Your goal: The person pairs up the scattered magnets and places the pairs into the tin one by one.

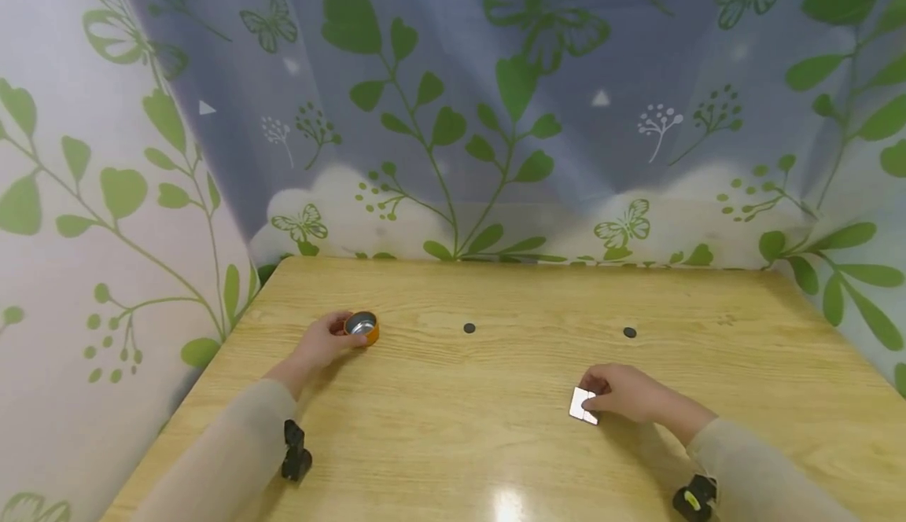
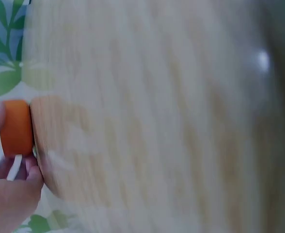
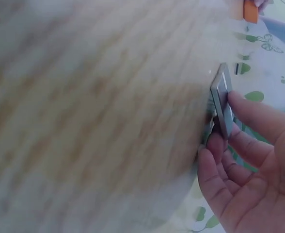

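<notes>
At the left of the table, my left hand (image 1: pixel 325 344) grips a small round orange cup (image 1: pixel 371 333) with a shiny metal inside. In the left wrist view the orange cup (image 2: pixel 16 128) shows side-on between thumb and fingers, with a short white strip (image 2: pixel 14 168) below it. Right of centre, my right hand (image 1: pixel 626 393) pinches a flat square silver piece (image 1: pixel 579 402) by its edge. A thin line crosses its bright face in the head view. The right wrist view shows the silver piece (image 3: pixel 221 102) edge-on, thumb on one face and fingers under it.
Two small dark discs, a middle disc (image 1: pixel 469 328) and a right disc (image 1: pixel 630 332), lie apart on the wooden table (image 1: pixel 453 443). A leaf-patterned curtain (image 1: pixel 453 113) stands behind the table's far edge and along both sides. Black wrist cameras sit at both sleeves.
</notes>
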A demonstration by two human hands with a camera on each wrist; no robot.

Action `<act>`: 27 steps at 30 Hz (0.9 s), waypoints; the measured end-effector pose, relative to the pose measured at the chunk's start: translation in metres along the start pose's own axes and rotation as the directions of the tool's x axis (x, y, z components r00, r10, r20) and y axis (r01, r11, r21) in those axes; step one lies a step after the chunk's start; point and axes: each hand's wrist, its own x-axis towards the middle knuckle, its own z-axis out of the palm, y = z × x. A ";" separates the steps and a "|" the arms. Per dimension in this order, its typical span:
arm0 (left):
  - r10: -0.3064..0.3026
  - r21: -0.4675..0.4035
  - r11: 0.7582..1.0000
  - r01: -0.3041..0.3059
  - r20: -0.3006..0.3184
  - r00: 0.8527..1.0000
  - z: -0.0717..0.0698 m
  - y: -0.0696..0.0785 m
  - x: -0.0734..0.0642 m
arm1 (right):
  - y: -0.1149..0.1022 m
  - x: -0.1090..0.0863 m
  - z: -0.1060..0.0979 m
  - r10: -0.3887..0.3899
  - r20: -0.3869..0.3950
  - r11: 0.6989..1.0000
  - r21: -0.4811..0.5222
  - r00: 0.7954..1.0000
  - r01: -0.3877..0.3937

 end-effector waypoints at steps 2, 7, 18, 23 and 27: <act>0.017 0.011 1.000 -0.018 0.027 0.999 -0.002 -0.002 -0.001 | 0.002 0.001 -0.002 -0.007 0.019 0.999 0.034 1.000 0.006; 0.069 0.052 0.996 -0.074 0.086 0.994 -0.010 -0.004 -0.002 | 0.008 0.006 -0.008 0.009 0.076 0.980 0.199 0.997 -0.024; 0.100 0.042 0.993 -0.110 0.182 0.978 -0.012 -0.007 0.001 | 0.007 0.011 -0.009 0.123 0.046 0.899 0.418 0.991 -0.131; 0.127 0.062 0.988 -0.140 0.178 0.976 -0.013 -0.007 0.003 | 0.004 0.015 -0.007 0.132 0.025 0.883 0.452 0.991 -0.129; 0.136 0.070 0.986 -0.152 0.193 0.972 -0.014 -0.008 0.004 | 0.001 0.019 -0.008 0.133 0.031 0.872 0.472 0.991 -0.131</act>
